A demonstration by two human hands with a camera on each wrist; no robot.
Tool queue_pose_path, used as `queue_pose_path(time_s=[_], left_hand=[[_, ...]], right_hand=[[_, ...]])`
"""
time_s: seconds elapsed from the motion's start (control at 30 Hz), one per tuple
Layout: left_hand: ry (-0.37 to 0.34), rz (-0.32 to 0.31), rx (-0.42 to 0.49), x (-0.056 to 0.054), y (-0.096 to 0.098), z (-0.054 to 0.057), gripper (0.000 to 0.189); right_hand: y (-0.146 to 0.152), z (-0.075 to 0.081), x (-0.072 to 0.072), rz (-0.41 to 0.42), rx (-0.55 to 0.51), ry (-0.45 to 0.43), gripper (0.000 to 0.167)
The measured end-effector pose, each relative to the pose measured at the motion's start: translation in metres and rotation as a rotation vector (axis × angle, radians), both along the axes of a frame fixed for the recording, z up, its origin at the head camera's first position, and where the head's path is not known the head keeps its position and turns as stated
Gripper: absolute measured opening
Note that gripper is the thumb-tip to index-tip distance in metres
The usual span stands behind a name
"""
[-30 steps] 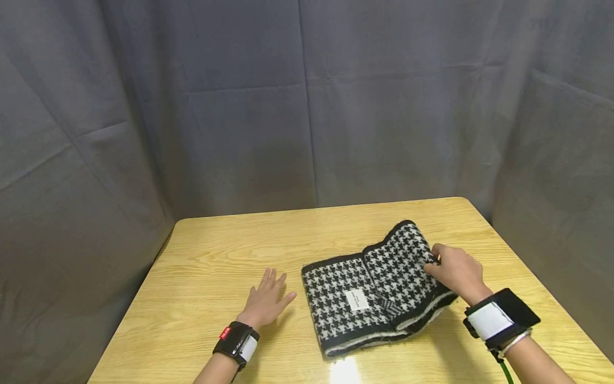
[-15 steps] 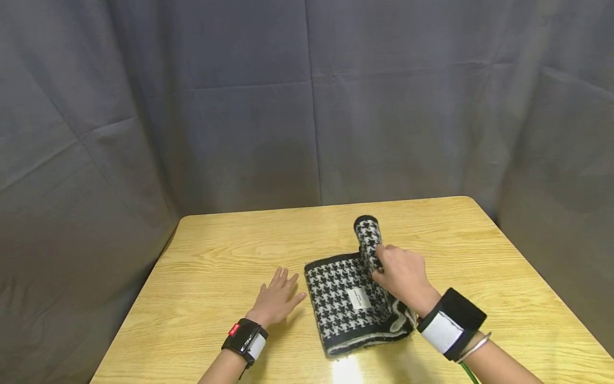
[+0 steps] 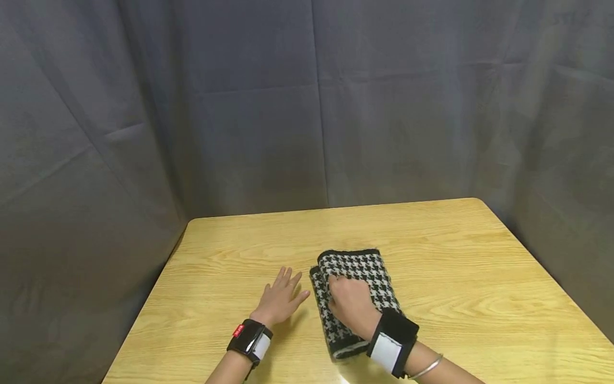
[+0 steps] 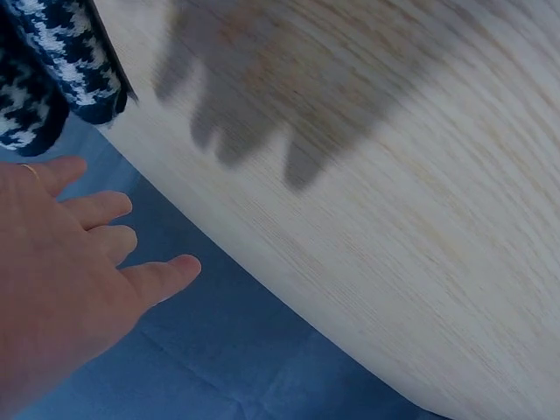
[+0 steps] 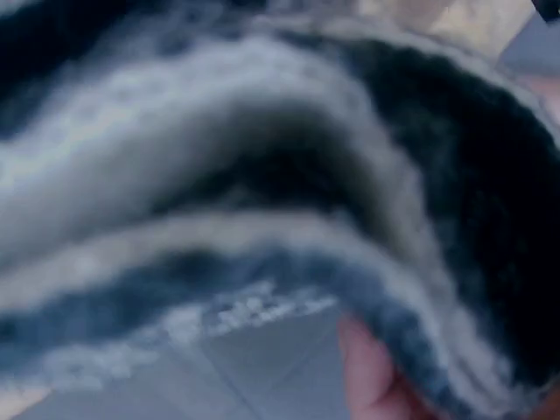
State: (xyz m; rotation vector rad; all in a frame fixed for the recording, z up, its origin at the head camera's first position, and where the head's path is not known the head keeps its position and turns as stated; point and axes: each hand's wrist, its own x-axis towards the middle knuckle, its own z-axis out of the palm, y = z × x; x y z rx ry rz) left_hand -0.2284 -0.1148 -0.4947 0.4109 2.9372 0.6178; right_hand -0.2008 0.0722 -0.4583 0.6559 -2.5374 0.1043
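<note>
A black-and-white houndstooth scarf (image 3: 382,280) lies folded on the wooden table, its upper layers brought over the left part, of which a strip shows along the left side. My right hand (image 3: 354,305) grips the left edge of these upper layers, thumb on the near side. In the right wrist view, blurred scarf layers (image 5: 262,241) bulge open, with a fingertip (image 5: 367,372) underneath. My left hand (image 3: 280,300) hovers to the left of the scarf, fingers spread and holding nothing. The left wrist view has those loose fingers (image 4: 166,278) apart from the scarf's dark rim.
The light wooden table (image 3: 240,240) has rounded far corners. Grey curtains (image 3: 254,133) hang behind it and at both sides. Each wrist wears a black strap (image 3: 249,341), and a bangle (image 3: 426,368) circles the right forearm.
My right hand has carried the scarf's right part up and over to the left, laying it across the left part. The white label is now covered. The left hand stays spread beside it.
</note>
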Motion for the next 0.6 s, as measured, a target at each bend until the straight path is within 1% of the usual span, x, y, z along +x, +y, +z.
queue_pose_path(time_s=[0.07,0.17,0.3,0.47,0.53,0.6], left_hand=[[0.008,-0.002,0.002,-0.001,0.002,0.000,0.057],[0.014,-0.003,0.010,-0.003,0.005,0.001,0.053],[0.019,0.025,0.040,-0.006,0.006,0.000,0.049],[0.019,0.108,0.109,-0.009,0.005,0.000,0.055],[0.038,0.130,0.135,-0.010,0.005,0.000,0.057],[0.067,0.134,0.135,-0.012,0.005,0.001,0.053]], right_hand=[[-0.005,-0.007,0.003,0.009,0.011,0.006,0.023],[-0.012,-0.017,0.008,0.024,0.025,-0.008,0.026],[-0.025,-0.032,0.016,0.035,0.055,-0.004,0.029],[-0.035,-0.049,0.028,0.101,0.136,0.063,0.027],[-0.036,-0.056,0.034,0.132,0.200,0.104,0.026],[-0.035,-0.063,0.041,0.153,0.254,0.147,0.025]])
